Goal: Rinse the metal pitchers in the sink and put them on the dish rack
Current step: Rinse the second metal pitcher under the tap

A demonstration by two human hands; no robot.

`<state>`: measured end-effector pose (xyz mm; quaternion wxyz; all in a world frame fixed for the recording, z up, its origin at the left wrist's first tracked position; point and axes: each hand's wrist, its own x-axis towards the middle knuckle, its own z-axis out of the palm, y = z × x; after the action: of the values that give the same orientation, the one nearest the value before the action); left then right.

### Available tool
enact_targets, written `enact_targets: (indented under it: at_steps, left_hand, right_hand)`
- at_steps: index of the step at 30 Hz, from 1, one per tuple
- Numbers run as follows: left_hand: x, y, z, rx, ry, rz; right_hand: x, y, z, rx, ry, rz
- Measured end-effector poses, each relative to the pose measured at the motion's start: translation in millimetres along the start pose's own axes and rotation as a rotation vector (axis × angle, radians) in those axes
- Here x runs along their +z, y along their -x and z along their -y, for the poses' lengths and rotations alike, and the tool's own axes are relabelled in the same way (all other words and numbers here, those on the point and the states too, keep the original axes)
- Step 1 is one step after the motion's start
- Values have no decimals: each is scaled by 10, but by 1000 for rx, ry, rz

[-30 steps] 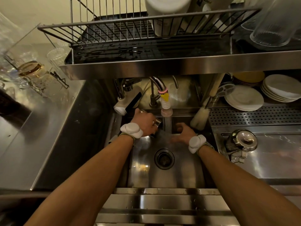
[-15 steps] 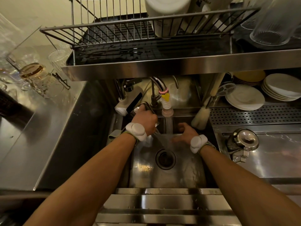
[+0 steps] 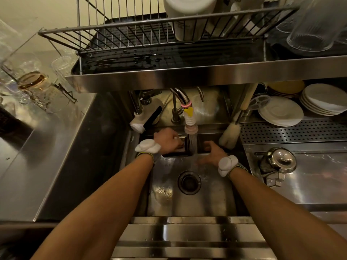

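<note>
**A:** ok so where are we at with this one? We can see the left hand (image 3: 167, 140) at the back of the stainless steel sink (image 3: 208, 203), just above frame centre. Its fingers are curled tight round a small dull-grey metal pitcher (image 3: 188, 147).

**B:** yep, we read it the same. The metal pitcher sits right under the curved chrome faucet with the white ribbed nozzle and yellow tag (image 3: 190, 119), and water is running straight onto it. It looks tipped on its side, but it's blurry so we wouldn't swear to it.

**A:** and the right hand (image 3: 212, 153)?

**B:** Fingers spread and loose, gripping nothing, just right of the stream. Whether it touches the metal pitcher we can't tell, too much blur.

**A:** The round black drain (image 3: 189, 182) is just below both hands. The wire dish rack (image 3: 131, 36) runs across the top of the frame, with a big white tub (image 3: 187, 15) standing in it.

**B:** also a tall ribbed clear glass (image 3: 315, 25) at the upper right, stacked white plates (image 3: 281, 111) at the mid right, and a fuzzy white bottle brush (image 3: 230, 136) leaning at the sink's back right corner. There's a shiny rounded metal vessel (image 3: 281, 160) on the right counter too.
</note>
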<state>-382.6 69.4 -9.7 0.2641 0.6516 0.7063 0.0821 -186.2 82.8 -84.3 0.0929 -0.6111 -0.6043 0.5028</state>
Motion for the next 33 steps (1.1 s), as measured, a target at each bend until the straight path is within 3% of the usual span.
enact_targets:
  at_steps: [3,10,15,19,23,27,31,33]
  left_hand:
    - [11,52,25,-168,475,153]
    - [111,59,107,-314,757,164]
    - [183,87,113,-265,569,191]
    - [156,91,109,-264,490,67]
    - [182,73,261,-289,362,34]
    - [192,115,330,-260,306,63]
    - [193,113,304,-232,289,68]
    - [184,117,288,-216,274,53]
  right_hand:
    - [44,67,13,-47,-81,8]
    - [313,-449,-303,-223,-116,35]
    - [309,-293,-264,-191,-134,-12]
    - [176,133,31,-130,-197,-160]
    - [198,208,57,-152,-118,-96]
    - [222,239,30,-118,-177,-197]
    - [244,232,88,-147,-81,-85]
    - [226,224,99,-125,-136,-160]
